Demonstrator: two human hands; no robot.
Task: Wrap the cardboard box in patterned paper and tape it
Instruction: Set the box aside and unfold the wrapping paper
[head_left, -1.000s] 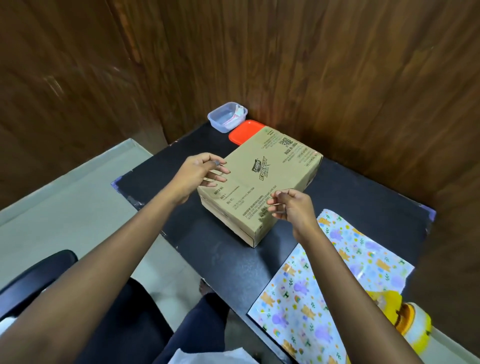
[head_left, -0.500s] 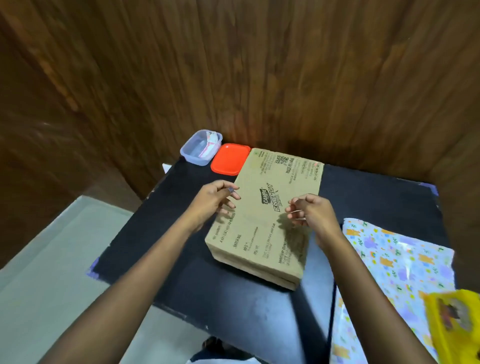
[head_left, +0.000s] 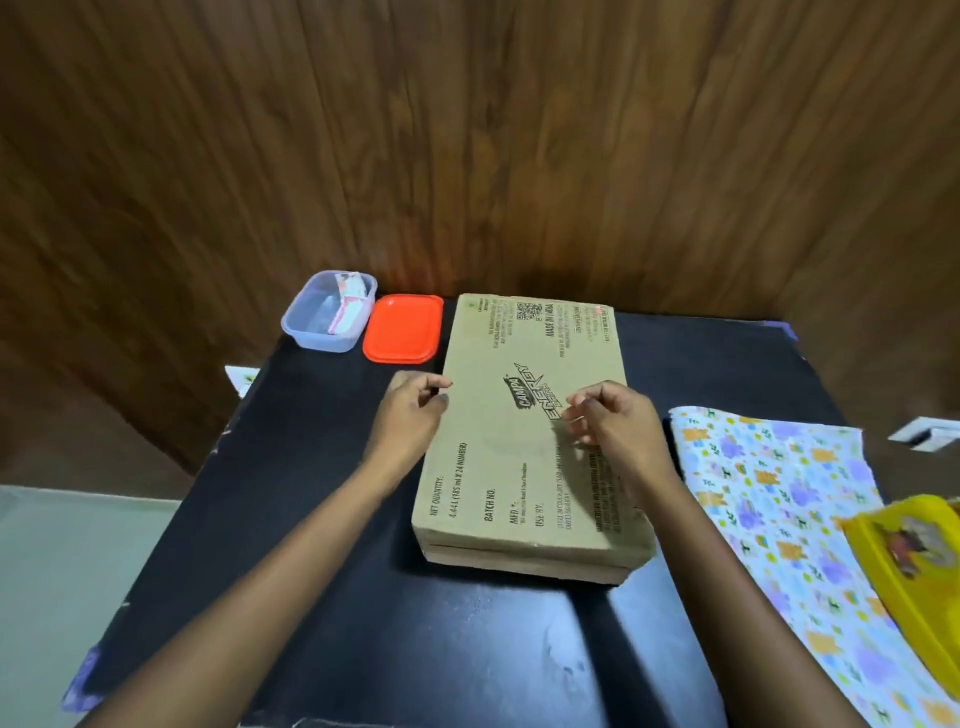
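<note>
A flat brown cardboard box (head_left: 519, 467) with black print lies on the black table (head_left: 322, 571), its far end near the wood wall. My left hand (head_left: 410, 415) hovers at the box's left edge, fingers loosely curled, fingertips at the edge, holding nothing. My right hand (head_left: 613, 421) sits just over the box's top near the printed logo, fingers loosely curled and empty. The patterned paper (head_left: 769, 499), white with small coloured animals, lies flat on the table to the right of the box.
A clear plastic container (head_left: 330, 312) and its orange lid (head_left: 402, 335) stand at the far left of the table by the wall. A yellow object (head_left: 914, 551) rests on the paper at the right edge. Wood panelling closes the back and sides.
My view has swung so the box now lies straight ahead. Both hands stay by the box; the left has slid to its left edge, the right stays over the top.
</note>
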